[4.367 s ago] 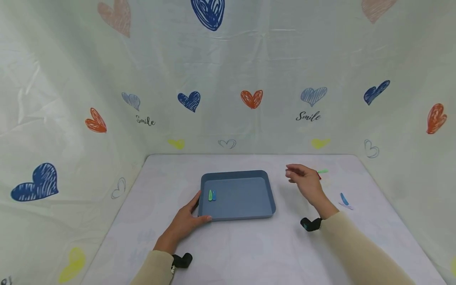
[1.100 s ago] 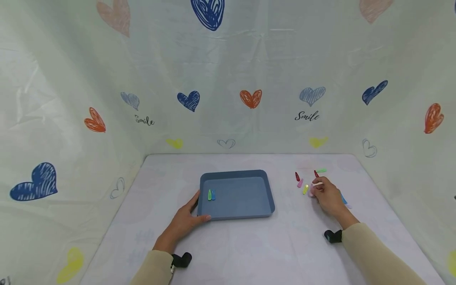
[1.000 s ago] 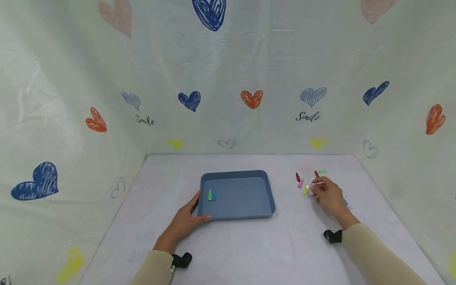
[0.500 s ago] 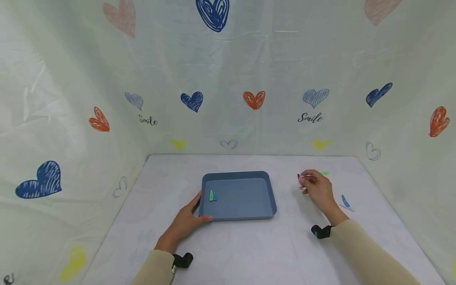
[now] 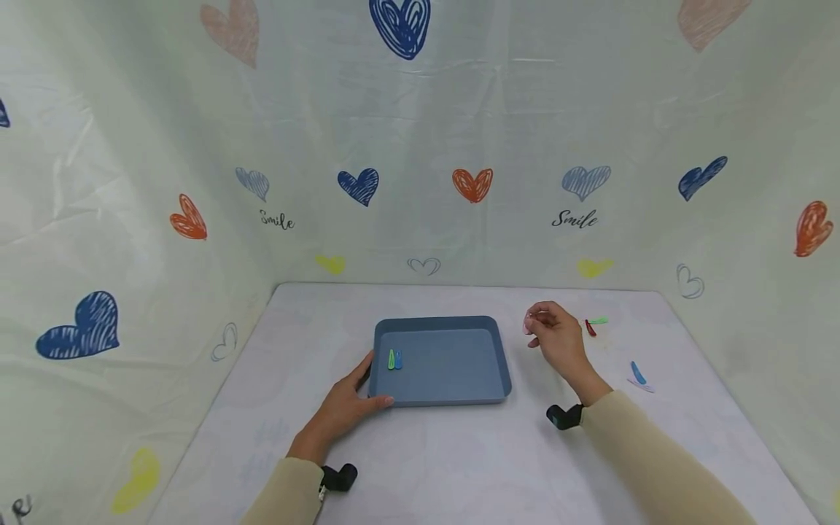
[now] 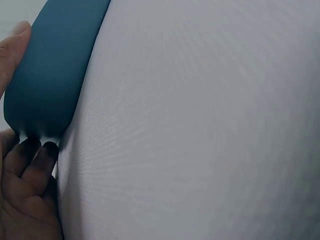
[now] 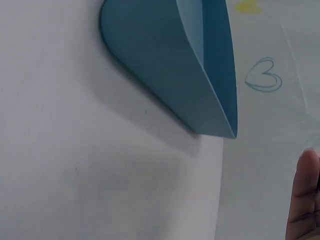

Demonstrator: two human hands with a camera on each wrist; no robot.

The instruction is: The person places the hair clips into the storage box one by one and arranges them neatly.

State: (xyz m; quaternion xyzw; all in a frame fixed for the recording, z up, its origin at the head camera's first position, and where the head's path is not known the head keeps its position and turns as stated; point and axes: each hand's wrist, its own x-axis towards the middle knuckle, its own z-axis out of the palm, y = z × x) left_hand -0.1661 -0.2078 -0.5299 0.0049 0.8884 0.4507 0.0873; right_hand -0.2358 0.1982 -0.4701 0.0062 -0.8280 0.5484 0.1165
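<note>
On the white table stands a shallow blue-grey tray point(image 5: 446, 399). In it, near the left side, a green hair clip point(image 5: 391, 359) and a blue hair clip point(image 5: 398, 359) lie side by side. My left hand point(image 5: 341, 412) grips the tray's front left corner, thumb along the front wall and fingers at the left; the left wrist view shows curled fingers point(image 6: 37, 167) against its wall. Right of the tray, my right hand point(image 5: 558, 339) is raised, pinching a small pink hair clip point(image 5: 527, 325). In the right wrist view only a finger point(image 7: 303, 195) shows, and the clip is out of sight.
Behind the right hand lie a red hair clip point(image 5: 590, 329) and a light green one. Another blue hair clip point(image 5: 638, 372) lies farther right, beside a thin purplish mark. The right hand and forearm cover part of the table. A heart-printed curtain point(image 5: 420, 146) hangs behind the table.
My right hand has moved from the clips at the right toward the tray, carrying the pink clip. Red, pink and yellow clips seen a second ago are hidden behind it. The left hand stays put.
</note>
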